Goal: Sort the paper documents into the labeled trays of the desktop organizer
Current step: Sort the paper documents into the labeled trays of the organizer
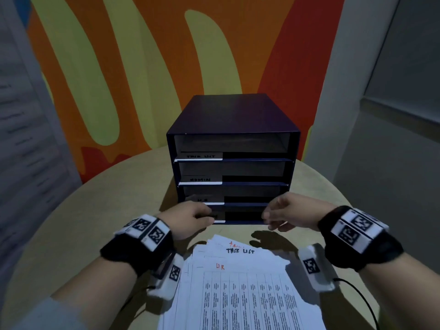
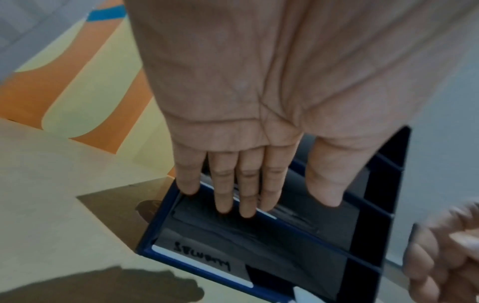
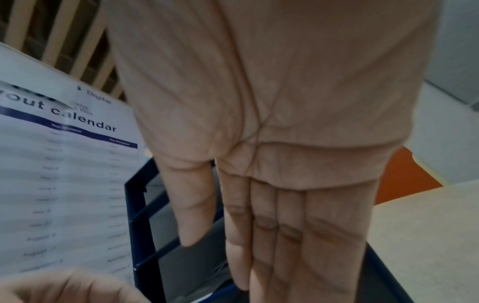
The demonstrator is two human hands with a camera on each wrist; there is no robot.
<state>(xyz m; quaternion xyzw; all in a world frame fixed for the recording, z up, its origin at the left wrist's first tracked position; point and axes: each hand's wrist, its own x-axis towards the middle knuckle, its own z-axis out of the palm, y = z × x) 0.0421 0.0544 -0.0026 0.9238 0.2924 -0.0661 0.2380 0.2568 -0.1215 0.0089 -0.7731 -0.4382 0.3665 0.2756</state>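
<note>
Both hands at organizer (image 1: 234, 139) front, low trays. Left hand (image 1: 190, 219) fingers straight, together, tips at a lower tray lip, holding nothing. Right hand (image 1: 289, 214) fingers extended, empty. Papers (image 1: 240, 289) stacked on table (image 1: 95, 210), just before organizer.

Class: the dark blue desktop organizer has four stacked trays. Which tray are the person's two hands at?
The bottom tray of the dark blue desktop organizer: the left hand and right hand flank its front edge, below the TASK LIST and ADMIN trays.
</note>
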